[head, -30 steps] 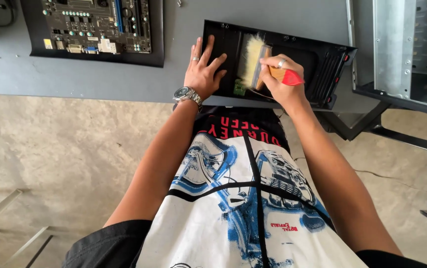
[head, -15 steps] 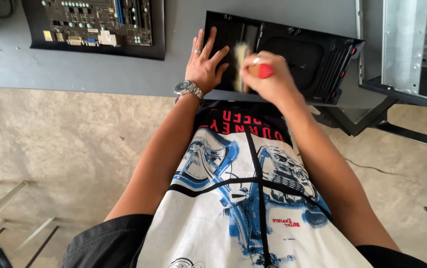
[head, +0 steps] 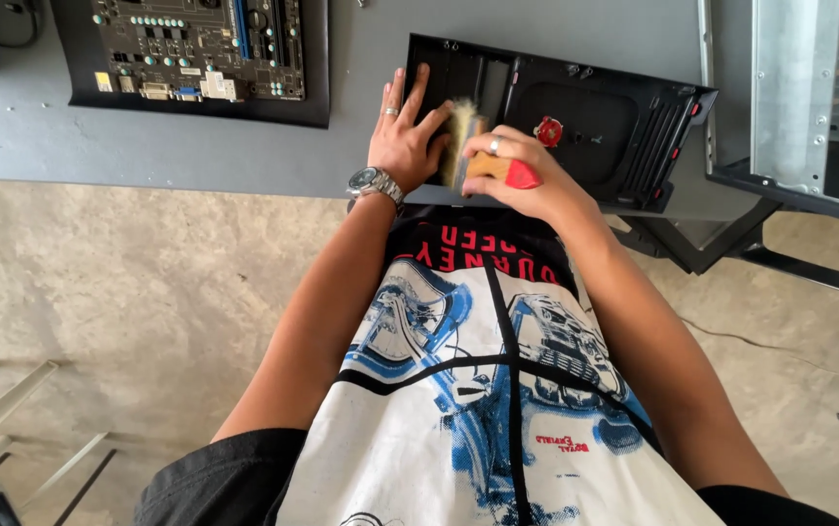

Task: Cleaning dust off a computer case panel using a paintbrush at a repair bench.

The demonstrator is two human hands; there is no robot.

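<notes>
Head view, looking straight down the person's chest and both forearms to a grey tabletop (head: 195,146) at the top of the picture. On it, in front of the person, lies a flat black plastic panel (head: 614,127) with slots, ribs and a round recess, its near edge at the edge of the tabletop. The left hand (head: 405,136) lies flat on the left part of the panel, fingers spread and pointing away from the body, its grip released, pressing down rather than holding anything; a ring shows on one finger and a wristwatch (head: 373,182) sits on the wrist. The right hand (head: 517,175) is just beside it, its grip clenched around a paintbrush (head: 483,156) with a wooden handle that ends in red. The brush's pale bristles rest on the panel right next to the left thumb, between the two hands. A small red round part (head: 548,131) sits on the panel just beyond the right hand's knuckles. Further left on the tabletop, well apart from the hands, a green circuit board (head: 195,49) lies on a black mat. At the right stands a bare metal computer case (head: 790,88), open toward the camera. Below the tabletop is a concrete floor (head: 98,321).
</notes>
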